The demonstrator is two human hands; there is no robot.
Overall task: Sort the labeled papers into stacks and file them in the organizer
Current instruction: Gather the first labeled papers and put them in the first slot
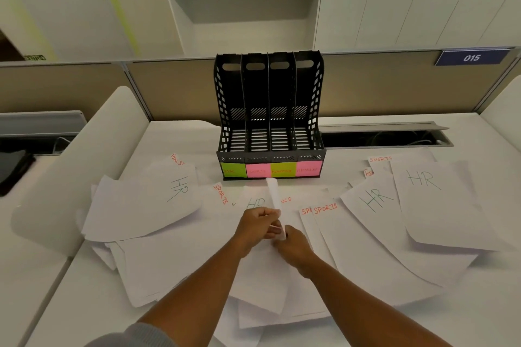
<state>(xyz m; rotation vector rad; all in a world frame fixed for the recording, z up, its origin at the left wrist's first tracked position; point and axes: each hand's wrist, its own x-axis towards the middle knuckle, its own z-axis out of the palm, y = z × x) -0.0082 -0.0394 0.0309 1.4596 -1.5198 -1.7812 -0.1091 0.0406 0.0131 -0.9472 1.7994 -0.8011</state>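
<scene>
A black four-slot organizer (270, 110) stands at the back of the desk, with green, pink, yellow and pink sticky labels along its front. All slots look empty. White papers marked HR (146, 203), SPORTS (352, 236) and others lie scattered across the desk. My left hand (258, 227) and my right hand (293, 245) meet at the centre. Both grip a white sheet held on edge (273, 194), which rises toward the organizer.
Two more HR sheets (439, 200) overlap at the right. A beige partition (394, 84) backs the desk, with an open cable trough (383, 136) right of the organizer. A white curved divider (93, 149) stands at the left. White cabinets stand beyond.
</scene>
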